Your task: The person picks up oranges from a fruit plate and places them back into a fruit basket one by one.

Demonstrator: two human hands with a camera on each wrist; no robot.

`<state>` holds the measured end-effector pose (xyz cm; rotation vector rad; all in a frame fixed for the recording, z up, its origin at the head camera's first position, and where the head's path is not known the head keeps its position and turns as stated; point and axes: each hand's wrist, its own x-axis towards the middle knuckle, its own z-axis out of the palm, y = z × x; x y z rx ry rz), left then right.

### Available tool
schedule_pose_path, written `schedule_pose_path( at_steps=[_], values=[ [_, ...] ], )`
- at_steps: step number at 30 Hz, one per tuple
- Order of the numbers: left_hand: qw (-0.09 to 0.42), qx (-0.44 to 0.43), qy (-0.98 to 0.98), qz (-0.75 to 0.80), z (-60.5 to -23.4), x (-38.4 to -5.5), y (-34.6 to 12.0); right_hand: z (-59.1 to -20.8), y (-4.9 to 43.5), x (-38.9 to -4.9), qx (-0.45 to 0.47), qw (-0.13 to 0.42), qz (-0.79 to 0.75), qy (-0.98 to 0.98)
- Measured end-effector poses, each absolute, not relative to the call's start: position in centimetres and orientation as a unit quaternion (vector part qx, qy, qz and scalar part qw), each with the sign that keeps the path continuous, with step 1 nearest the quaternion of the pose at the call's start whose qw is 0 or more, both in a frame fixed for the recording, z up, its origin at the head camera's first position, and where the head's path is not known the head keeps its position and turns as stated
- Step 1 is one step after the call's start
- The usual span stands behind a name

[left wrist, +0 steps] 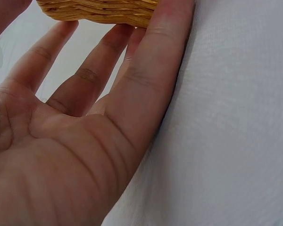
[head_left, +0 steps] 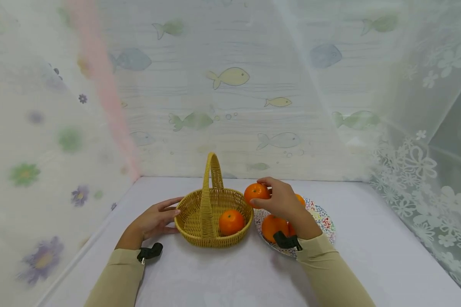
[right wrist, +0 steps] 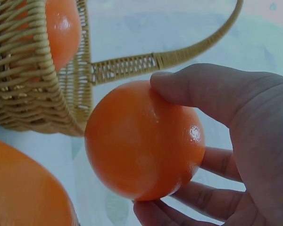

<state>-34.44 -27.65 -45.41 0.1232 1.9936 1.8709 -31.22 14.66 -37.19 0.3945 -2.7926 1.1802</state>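
Observation:
My right hand (head_left: 280, 200) holds an orange (head_left: 256, 193) between thumb and fingers, just beside the right rim of a yellow wicker basket (head_left: 192, 239). In the right wrist view, the held orange (right wrist: 144, 141) is smooth and glossy, with the thumb on one side and the fingers around the other. Another orange (head_left: 231, 222) lies inside the basket, to the right of its tall arched handle (head_left: 206, 196). My left hand (head_left: 157, 219) rests against the basket's left side with fingers extended. In the left wrist view, its fingertips touch the woven wall (left wrist: 104, 12).
Under my right forearm stands a round plate (head_left: 324, 221) with a colourful pattern, carrying several oranges, one of them (head_left: 274, 228) at its left. A white cloth covers the table (head_left: 215, 281). Behind hangs a curtain (head_left: 230, 106) printed with fish; sheer fabric hangs at both sides.

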Motion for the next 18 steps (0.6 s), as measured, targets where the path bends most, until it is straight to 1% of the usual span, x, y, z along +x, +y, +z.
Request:
schedule_pose_path(
  at_steps=[18],
  values=[
    [0.198,0.045,0.717,0.667,-45.2,-34.3,-27.5,-37.3,13.1,-30.7,0.158,0.032,0.401,-0.902]
  ],
)
